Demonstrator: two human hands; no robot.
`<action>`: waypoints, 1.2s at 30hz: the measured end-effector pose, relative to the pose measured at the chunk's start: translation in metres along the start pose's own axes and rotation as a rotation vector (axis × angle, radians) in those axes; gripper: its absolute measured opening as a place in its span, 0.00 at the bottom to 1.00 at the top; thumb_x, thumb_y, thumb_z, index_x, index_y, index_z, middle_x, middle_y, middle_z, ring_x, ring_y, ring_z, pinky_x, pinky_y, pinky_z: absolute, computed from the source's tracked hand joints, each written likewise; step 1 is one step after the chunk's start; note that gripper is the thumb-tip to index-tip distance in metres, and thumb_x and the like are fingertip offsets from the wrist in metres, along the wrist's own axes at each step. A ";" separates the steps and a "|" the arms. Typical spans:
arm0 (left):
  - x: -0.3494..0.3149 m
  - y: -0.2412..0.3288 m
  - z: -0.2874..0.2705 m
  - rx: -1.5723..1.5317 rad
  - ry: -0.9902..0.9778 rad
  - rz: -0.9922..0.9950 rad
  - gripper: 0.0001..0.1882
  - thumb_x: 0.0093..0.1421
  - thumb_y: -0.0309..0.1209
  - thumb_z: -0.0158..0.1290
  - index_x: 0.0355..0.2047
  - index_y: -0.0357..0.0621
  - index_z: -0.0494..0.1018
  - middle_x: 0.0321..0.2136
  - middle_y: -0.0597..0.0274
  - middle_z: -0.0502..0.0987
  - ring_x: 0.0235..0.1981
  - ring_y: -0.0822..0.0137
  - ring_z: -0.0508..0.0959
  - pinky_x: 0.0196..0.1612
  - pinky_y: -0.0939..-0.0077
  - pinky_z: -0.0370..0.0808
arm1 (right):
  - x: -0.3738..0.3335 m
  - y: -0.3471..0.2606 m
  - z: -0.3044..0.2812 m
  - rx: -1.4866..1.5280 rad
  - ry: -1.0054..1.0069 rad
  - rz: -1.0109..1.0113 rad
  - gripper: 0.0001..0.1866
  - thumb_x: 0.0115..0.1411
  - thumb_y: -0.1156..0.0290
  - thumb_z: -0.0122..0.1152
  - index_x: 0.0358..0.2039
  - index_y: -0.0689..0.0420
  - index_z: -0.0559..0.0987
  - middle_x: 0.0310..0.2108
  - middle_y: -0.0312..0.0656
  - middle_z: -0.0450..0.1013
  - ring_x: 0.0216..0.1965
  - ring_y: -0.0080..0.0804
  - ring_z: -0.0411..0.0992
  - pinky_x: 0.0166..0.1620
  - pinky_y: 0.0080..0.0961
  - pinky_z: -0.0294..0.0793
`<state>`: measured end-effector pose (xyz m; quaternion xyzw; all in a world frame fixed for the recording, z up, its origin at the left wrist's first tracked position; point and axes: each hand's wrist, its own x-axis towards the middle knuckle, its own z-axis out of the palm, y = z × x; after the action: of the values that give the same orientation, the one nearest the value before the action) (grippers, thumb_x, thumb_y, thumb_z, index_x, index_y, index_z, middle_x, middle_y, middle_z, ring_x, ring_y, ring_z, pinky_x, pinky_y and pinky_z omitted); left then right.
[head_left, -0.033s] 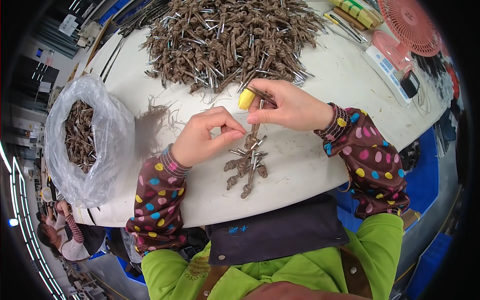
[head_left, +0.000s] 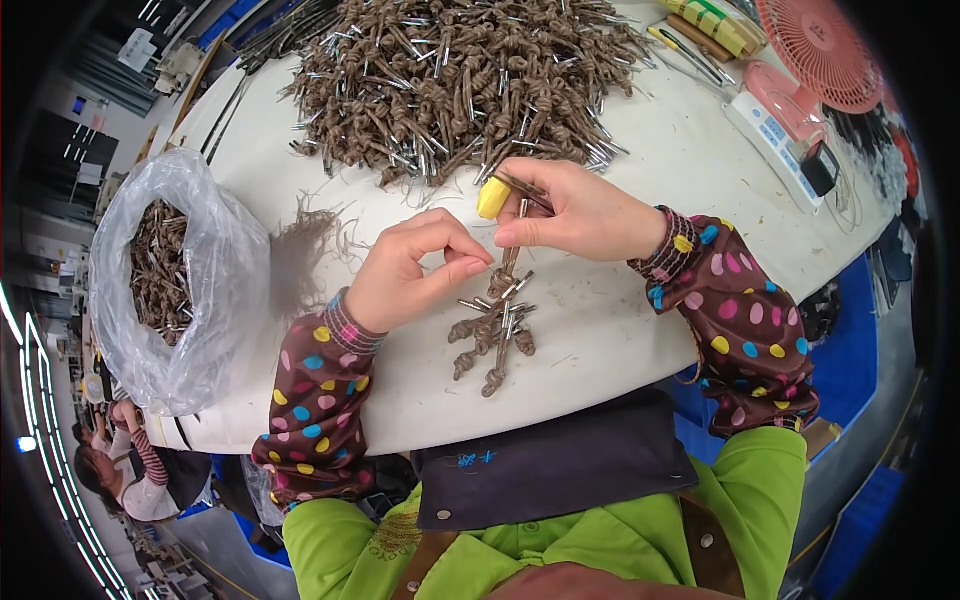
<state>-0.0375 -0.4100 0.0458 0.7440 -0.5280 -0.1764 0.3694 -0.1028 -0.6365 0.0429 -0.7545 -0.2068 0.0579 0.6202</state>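
Note:
My right hand (head_left: 570, 208) is closed on a small tool with a yellow-wrapped end (head_left: 492, 198) and dark, narrow metal parts. A brown knotted cord (head_left: 508, 262) with metal tips hangs below its thumb and appears gripped too. At the left of this cord, my left hand (head_left: 415, 268) pinches thumb and forefinger together; anything between the fingertips is too small to make out. Just below lies a small cluster of knotted cords (head_left: 490, 335) with silvery tips. A large heap of the same cords (head_left: 460, 85) covers the far middle of the white table (head_left: 600, 330).
At the left stands a clear plastic bag (head_left: 225, 290) part filled with knotted cords (head_left: 160, 270). Loose thread scraps (head_left: 315, 235) lie beside it. A pink fan (head_left: 820, 50), a white power strip (head_left: 775, 150) and a yellow-handled cutter (head_left: 690, 55) occupy the far right.

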 end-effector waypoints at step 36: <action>0.004 0.004 0.020 0.207 0.513 0.043 0.05 0.54 0.22 0.56 0.32 0.40 0.73 0.28 0.58 0.75 0.30 0.61 0.77 0.33 0.74 0.73 | -0.010 -0.010 0.024 -0.751 0.236 -0.165 0.12 0.57 0.62 0.58 0.28 0.57 0.71 0.26 0.40 0.69 0.25 0.41 0.70 0.27 0.33 0.68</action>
<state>-0.0520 -0.4212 0.0359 0.7867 -0.4483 0.0804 0.4167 -0.1221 -0.6173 0.0458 -0.9110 -0.2005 -0.1588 0.3234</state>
